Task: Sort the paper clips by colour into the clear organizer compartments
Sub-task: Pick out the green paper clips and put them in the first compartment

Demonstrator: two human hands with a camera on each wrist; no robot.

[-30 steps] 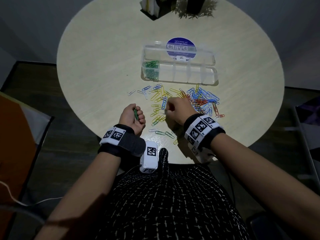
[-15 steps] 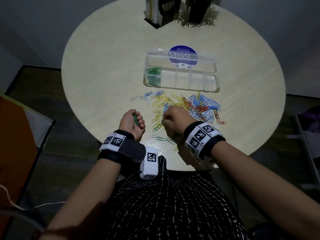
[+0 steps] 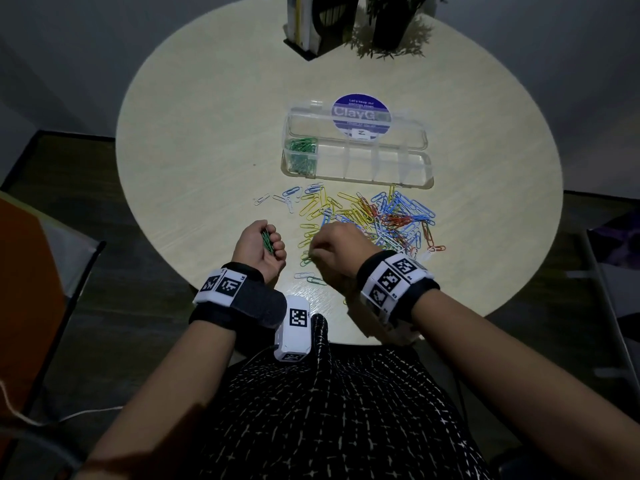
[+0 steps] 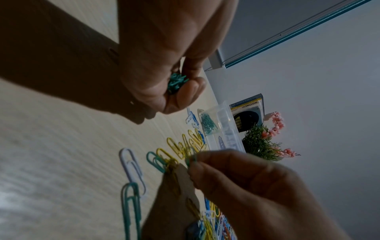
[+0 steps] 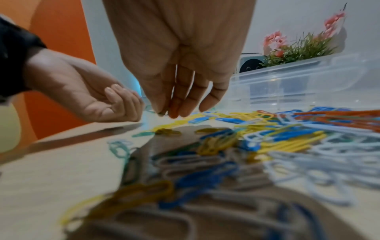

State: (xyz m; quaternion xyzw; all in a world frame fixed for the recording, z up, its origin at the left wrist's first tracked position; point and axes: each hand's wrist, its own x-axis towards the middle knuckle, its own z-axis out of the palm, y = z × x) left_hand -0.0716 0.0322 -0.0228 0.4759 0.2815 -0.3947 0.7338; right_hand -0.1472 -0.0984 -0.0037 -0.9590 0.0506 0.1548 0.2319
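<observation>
A clear organizer (image 3: pixel 408 164) lies open at mid-table, with green clips (image 3: pixel 302 154) filling its leftmost compartment; the other compartments look bare. In front of it spreads a mixed pile of paper clips (image 3: pixel 377 216), yellow, blue, white, orange and green. My left hand (image 3: pixel 268 241) lies palm up at the pile's left, fingers curled round a bundle of green clips (image 4: pixel 176 82). My right hand (image 3: pixel 317 251) hovers over the pile's near-left part, and its fingertips (image 4: pixel 197 162) pinch one green clip (image 4: pixel 191 160). More green clips (image 4: pixel 131 203) lie loose near the table's front edge.
A potted plant (image 3: pixel 391 32) and a book holder (image 3: pixel 311 26) stand at the table's far edge. A purple round sticker (image 3: pixel 362 114) shows through the organizer's lid. An orange chair (image 3: pixel 24 306) stands on the left. The table's front edge (image 3: pixel 311 336) is close to my lap.
My right hand has shifted slightly left, towards the near-left clips. The left hand has stayed put with its green bundle. The head view has tilted, so the table sits lower in frame.
</observation>
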